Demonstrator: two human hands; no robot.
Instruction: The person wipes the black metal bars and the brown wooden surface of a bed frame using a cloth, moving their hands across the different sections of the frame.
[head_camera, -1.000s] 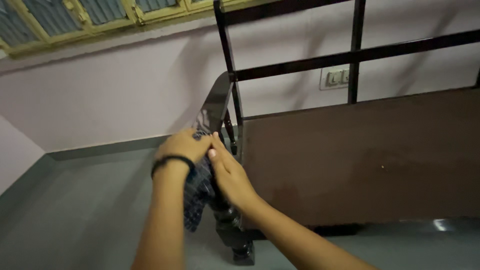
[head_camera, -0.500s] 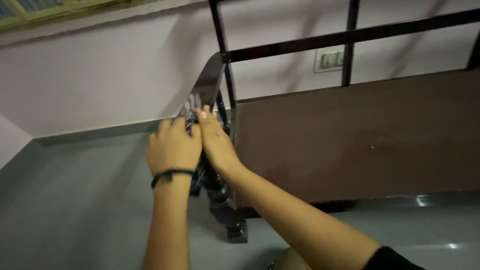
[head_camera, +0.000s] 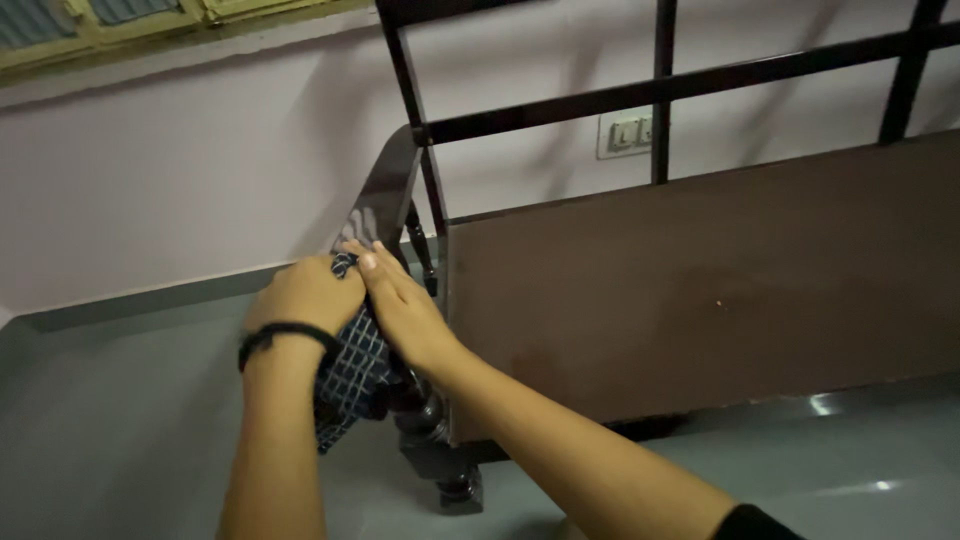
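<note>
A dark checked cloth (head_camera: 352, 365) hangs against the glossy dark wooden post (head_camera: 383, 195) at the corner of a bed frame. My left hand (head_camera: 300, 293), with a black band on its wrist, is closed around the top of the cloth on the post's left side. My right hand (head_camera: 400, 305) presses flat against the cloth and post from the right, fingers pointing up. Both hands touch each other. The cloth's lower end dangles beside the turned leg (head_camera: 440, 460).
A brown wooden board (head_camera: 700, 280) of the bed frame stretches to the right, with black metal bars (head_camera: 660, 90) above it. A pale wall with a switch plate (head_camera: 625, 133) stands behind. Grey floor (head_camera: 120, 420) lies below, and a window frame (head_camera: 120, 25) runs along the top left.
Both hands have slid down the post from its upper part, and more of the checked cloth now hangs below them. The view has shifted left.
</note>
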